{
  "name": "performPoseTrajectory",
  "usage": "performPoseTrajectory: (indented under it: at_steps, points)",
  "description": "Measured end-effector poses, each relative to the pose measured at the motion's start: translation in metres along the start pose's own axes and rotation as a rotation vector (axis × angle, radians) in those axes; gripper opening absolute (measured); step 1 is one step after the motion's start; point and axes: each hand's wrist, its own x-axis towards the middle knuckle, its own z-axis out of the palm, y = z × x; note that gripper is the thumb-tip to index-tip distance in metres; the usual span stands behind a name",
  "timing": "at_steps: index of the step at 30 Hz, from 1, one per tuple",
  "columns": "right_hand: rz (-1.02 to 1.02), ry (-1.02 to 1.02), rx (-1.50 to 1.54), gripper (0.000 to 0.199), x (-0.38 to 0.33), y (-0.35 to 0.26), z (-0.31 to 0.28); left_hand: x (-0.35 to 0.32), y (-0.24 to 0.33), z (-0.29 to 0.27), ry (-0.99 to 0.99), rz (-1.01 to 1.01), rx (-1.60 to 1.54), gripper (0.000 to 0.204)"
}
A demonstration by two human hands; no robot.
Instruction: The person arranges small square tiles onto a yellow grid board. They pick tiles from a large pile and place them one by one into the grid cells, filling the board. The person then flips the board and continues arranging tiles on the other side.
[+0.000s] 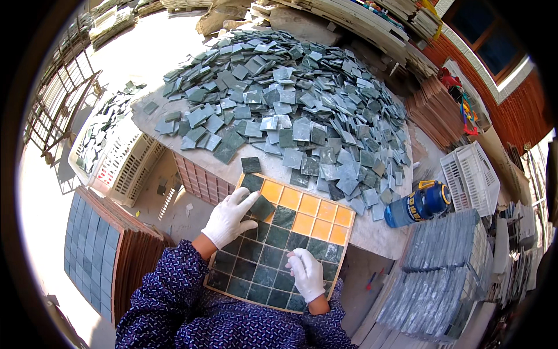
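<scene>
A square dark green stone tile [263, 207] is pinched between the thumb and fingers of my white-gloved left hand [231, 218]. It is tilted over the upper left of a yellow gridded tray [309, 203]. Green tiles [271, 255] fill the tray's lower rows and part of the upper ones; several yellow cells at the upper right are bare. My right hand [306, 273], also gloved, is over the tray's lower right with its fingers curled together; whatever they may hold is hidden. One loose tile [251, 165] lies just beyond the tray's top left corner.
A big heap of loose green tiles [290, 99] covers the table [152, 123] ahead. Stacked tiled panels [93, 250] stand at left, wrapped tile stacks [433, 273] at right. A blue bottle [415, 205], a white crate [472, 174] and a tile-filled crate [131, 174] flank the table.
</scene>
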Motion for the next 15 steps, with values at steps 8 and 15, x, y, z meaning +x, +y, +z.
performPoseTrajectory:
  at_steps: [8, 15]
  points:
    - [-0.053, -0.05, -0.046, 0.019, 0.014, -0.005, -0.019, 0.041, -0.022, 0.003, -0.235, 0.229, 0.094, 0.056]
    - [-0.14, 0.173, -0.114, 0.018, 0.086, 0.003, -0.082, 0.023, -0.007, 0.016, -0.077, 0.143, 0.131, 0.063]
